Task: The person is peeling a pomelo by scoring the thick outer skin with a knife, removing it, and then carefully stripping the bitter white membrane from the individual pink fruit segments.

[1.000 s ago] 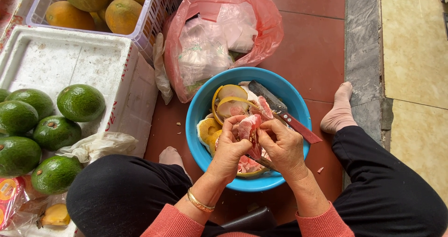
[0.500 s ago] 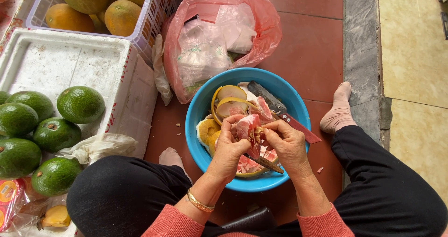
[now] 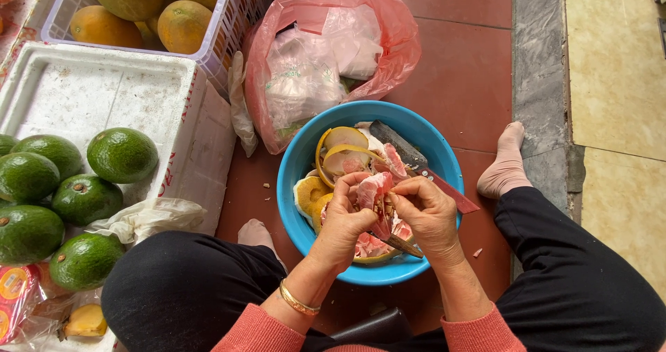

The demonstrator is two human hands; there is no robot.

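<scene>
Basin (image 3: pixel 300 163): bright blue; pomelo flesh (image 3: pixel 372 189) inside: pink, with yellow peel strips (image 3: pixel 345 150). Plastic bag (image 3: pixel 395 40): translucent pink; foam box (image 3: pixel 90 95): white; round fruits (image 3: pixel 122 155) beside it: dark green. Floor tiles (image 3: pixel 458 61): brick red; sleeves (image 3: pixel 479 331): coral pink.

Left of the one blue basin (image 3: pixel 300 165) lie seven green fruits (image 3: pixel 122 154) on a single white foam box (image 3: pixel 83 95). Beyond it, up-left, one white crate (image 3: pixel 229 26) shows four yellow-orange fruits (image 3: pixel 183 24) (others may be hidden). One pink plastic bag (image 3: pixel 388 40) sits just behind the basin. One cleaver (image 3: pixel 409 159) rests inside.
</scene>
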